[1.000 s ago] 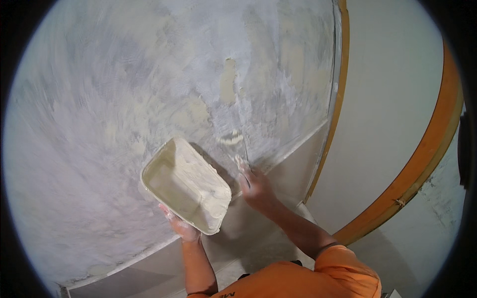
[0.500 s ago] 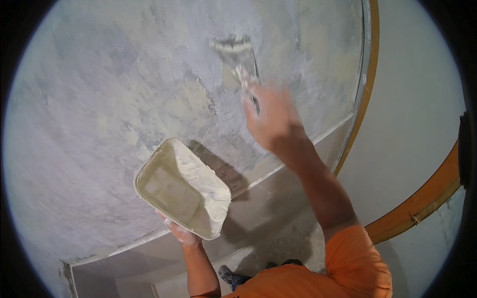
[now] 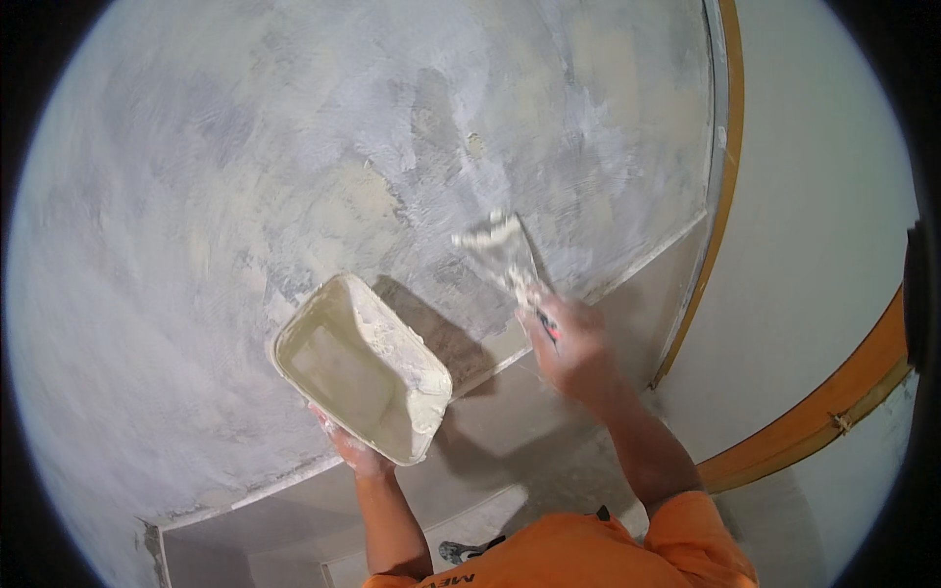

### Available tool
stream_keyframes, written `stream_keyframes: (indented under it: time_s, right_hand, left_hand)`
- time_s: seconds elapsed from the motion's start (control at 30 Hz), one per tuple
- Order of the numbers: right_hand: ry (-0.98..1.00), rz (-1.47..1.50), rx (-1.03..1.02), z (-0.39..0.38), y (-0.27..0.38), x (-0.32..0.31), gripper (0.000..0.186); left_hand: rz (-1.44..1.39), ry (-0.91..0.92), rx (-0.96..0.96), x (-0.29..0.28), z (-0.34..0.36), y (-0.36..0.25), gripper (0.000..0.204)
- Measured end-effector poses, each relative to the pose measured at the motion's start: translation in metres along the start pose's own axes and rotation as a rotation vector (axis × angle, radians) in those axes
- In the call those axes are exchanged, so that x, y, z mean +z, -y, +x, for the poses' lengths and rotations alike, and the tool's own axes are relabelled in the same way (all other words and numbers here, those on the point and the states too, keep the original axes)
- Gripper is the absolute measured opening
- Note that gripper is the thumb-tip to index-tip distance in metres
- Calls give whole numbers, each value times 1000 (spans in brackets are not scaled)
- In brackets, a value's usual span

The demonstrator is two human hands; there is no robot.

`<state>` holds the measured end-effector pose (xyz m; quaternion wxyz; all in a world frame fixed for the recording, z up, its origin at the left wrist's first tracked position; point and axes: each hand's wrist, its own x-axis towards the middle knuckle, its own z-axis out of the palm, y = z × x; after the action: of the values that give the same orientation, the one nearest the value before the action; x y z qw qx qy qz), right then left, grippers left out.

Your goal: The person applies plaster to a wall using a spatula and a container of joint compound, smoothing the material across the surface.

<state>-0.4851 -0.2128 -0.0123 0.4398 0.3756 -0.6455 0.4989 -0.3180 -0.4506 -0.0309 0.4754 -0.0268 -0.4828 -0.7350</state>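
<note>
My left hand [image 3: 353,451] holds up a cream plastic tub [image 3: 343,382] from below, its fingers partly hidden behind the tub. White paste [image 3: 423,377] coats the tub's right inner wall. In my right hand [image 3: 578,348] is a putty knife [image 3: 502,257], gripped by its handle, with paste along the blade edge and more near the handle. The blade is at the wall [image 3: 294,147], right of and above the tub; whether it touches cannot be told. Grey and cream smears of filler cover the wall.
A pale strip [image 3: 642,260] runs along the wall's lower edge. To the right stand an orange-brown curved edging [image 3: 723,186] and a plain pale surface [image 3: 804,216]. A broad orange band [image 3: 814,412] curves at the far right. My shoe [image 3: 459,551] shows at the bottom.
My right hand has come down the wall toward me with the putty knife. A fresh darker streak shows where the blade was. The tub has barely moved.
</note>
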Motion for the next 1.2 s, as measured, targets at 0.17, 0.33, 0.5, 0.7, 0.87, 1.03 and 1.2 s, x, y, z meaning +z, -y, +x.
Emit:
stream_keyframes:
  time_s: [0.17, 0.33, 0.5, 0.7, 0.87, 1.03, 1.2]
  right_hand:
    - [91, 15, 333, 15, -16, 58, 32]
    - [234, -136, 394, -66, -28, 72, 38]
    - [293, 80, 552, -106, -28, 37, 32]
    - [-249, -94, 96, -21, -19, 23, 30]
    - [62, 99, 335, 74, 3, 30, 30]
    - [267, -169, 486, -20, -3, 63, 28]
    - [516, 111, 630, -114, -20, 20, 41]
  left_hand:
    - [-65, 6, -79, -14, -7, 7, 53]
    - [195, -138, -9, -22, -14, 8, 54]
    - [164, 1, 36, -29, -8, 17, 52]
    - [9, 24, -142, -17, -9, 10, 54]
    - [168, -68, -228, -20, -7, 3, 57]
    - [168, -170, -270, -35, -19, 1, 60]
    - [245, -160, -365, -47, -27, 24, 66]
